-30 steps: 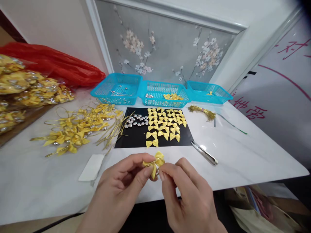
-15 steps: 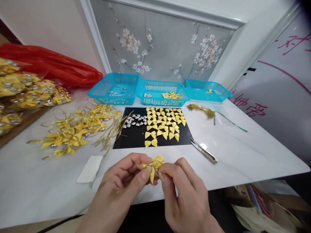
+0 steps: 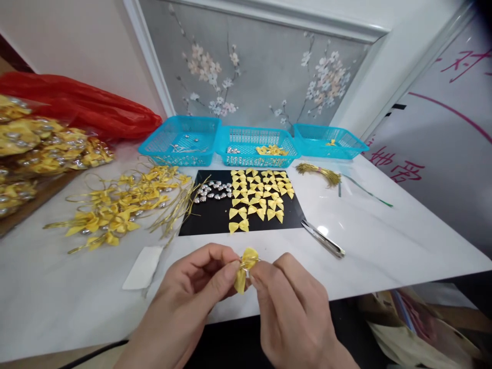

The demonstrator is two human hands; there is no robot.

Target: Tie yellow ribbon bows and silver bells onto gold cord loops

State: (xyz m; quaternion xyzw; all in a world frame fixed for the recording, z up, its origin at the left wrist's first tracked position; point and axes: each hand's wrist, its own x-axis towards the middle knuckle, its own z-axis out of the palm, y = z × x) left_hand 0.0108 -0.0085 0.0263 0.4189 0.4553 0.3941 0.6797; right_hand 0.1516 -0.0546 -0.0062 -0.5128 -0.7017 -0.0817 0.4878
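Note:
Between my hands, just above the table's front edge, is a yellow ribbon bow point(image 3: 241, 279) with gold cord across its middle. My left hand point(image 3: 203, 287) pinches it from the left between thumb and fingers. From the right, my right hand point(image 3: 292, 297) has thumb and forefinger closed on the gold cord at the bow's side. Beyond them, a black mat point(image 3: 207, 223) bears rows of yellow bows point(image 3: 257, 193) and a cluster of silver beads point(image 3: 215, 191). Loose gold cords point(image 3: 175, 207) lie across the mat's left edge.
Finished-looking bows with beads point(image 3: 119, 205) are heaped at left, near bagged bows point(image 3: 42, 143). Blue baskets point(image 3: 180, 123) line the back. Small scissors point(image 3: 323, 239), a bundle of gold cord point(image 3: 321, 174) and a white paper piece point(image 3: 143, 267) lie on the table.
The bow has turned between my fingers, so its loops now stand more upright. My left thumb has shifted slightly, and both hands stay closed at the same place.

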